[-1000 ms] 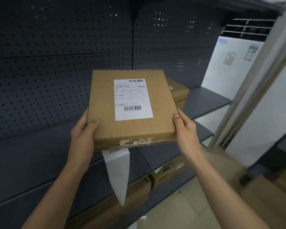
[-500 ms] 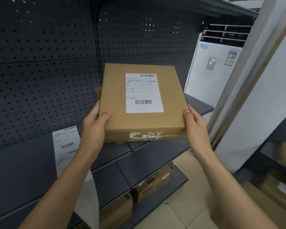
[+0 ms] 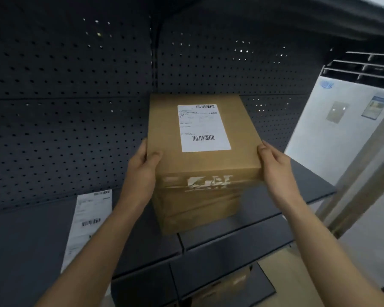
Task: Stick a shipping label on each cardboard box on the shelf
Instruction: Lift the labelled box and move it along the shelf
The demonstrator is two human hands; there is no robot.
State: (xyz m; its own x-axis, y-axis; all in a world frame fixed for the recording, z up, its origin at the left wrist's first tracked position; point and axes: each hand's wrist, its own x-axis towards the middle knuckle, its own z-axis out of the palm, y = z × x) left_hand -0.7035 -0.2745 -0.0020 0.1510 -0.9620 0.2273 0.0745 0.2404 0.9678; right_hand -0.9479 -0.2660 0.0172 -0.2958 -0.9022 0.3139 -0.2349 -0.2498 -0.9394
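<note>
A flat cardboard box (image 3: 206,158) with a white shipping label (image 3: 203,127) on its top lies on a stack of other cardboard boxes (image 3: 197,207) on the dark shelf (image 3: 242,235). My left hand (image 3: 142,173) grips the top box's left near corner, thumb on top. Its right near corner is gripped by my right hand (image 3: 275,171). A strip of white shipping labels (image 3: 89,220) lies on the shelf to the left, partly hidden by my left forearm.
A dark pegboard back wall (image 3: 64,107) stands behind the shelf. Lower shelves hold another cardboard box (image 3: 226,286). A white standing air conditioner (image 3: 333,129) and a pale post (image 3: 364,169) are at the right.
Both hands carried the labelled box to the right and down onto the stack on the shelf. The label strip, earlier hanging under the box, now lies on the shelf at left.
</note>
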